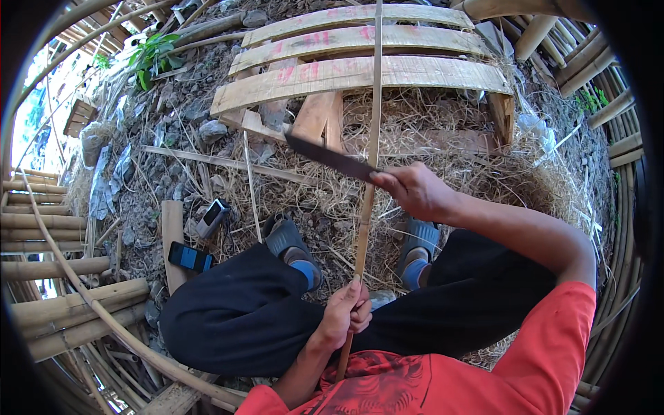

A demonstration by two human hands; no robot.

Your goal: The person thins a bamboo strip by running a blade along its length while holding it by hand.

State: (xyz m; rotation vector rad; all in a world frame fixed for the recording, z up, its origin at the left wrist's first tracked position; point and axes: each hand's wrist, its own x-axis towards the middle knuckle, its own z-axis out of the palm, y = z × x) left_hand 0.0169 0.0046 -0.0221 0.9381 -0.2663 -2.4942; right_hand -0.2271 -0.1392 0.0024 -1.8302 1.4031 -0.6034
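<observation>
A long, thin bamboo strip (377, 90) runs from my lap up across the wooden slat bench. Around its lower part, close to my body, my left hand (345, 312) is closed. My right hand (417, 191) grips a knife whose handle is hidden in the fist. Its broad dark blade (328, 159) points up and to the left, crossing the strip at about mid-length. Whether the edge touches the strip I cannot tell. The strip's lower end passes below my left hand toward my shirt.
Ahead stands the low slat bench (436, 72), with pale shavings (443, 131) heaped under and before it. A phone (190, 258) rests on a board (172, 225) left of my knee, beside a small boxy device (213, 218). Bamboo poles (76, 304) line the left; more poles (626, 145) stand right.
</observation>
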